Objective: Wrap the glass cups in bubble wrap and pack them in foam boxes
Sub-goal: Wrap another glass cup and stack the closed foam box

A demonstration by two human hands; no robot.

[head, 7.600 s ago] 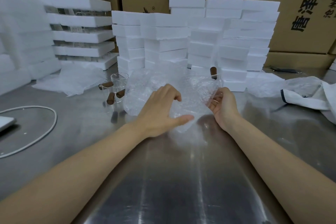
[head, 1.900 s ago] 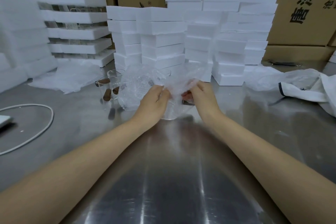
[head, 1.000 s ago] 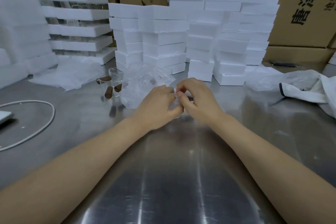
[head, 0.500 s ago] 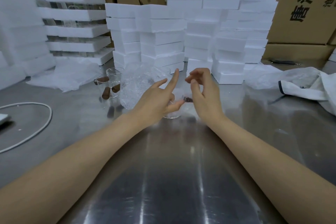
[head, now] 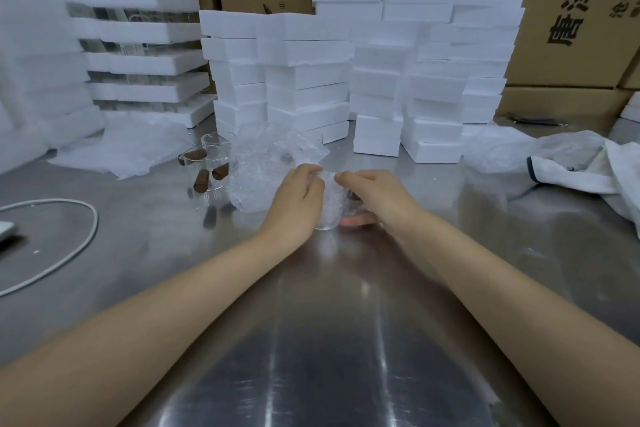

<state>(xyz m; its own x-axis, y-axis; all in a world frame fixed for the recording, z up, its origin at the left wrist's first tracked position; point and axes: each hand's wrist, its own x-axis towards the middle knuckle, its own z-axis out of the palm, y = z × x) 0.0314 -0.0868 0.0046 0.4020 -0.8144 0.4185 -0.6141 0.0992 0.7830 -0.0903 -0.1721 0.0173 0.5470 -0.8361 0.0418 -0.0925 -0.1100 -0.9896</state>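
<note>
Two bare hands are meeting over a steel table [head: 329, 340]. The left hand [head: 298, 198] and right hand [head: 372, 192] are closing around a glass cup [head: 329, 215] in bubble wrap [head: 266, 166]. Bare cups [head: 207, 166] (brown handles) are standing just left. Foam boxes [head: 363, 62] are sitting stacked behind.

Two bare forearms, left hand [head: 297, 202] and right hand [head: 377, 195] ungloved, sleeveless
</note>
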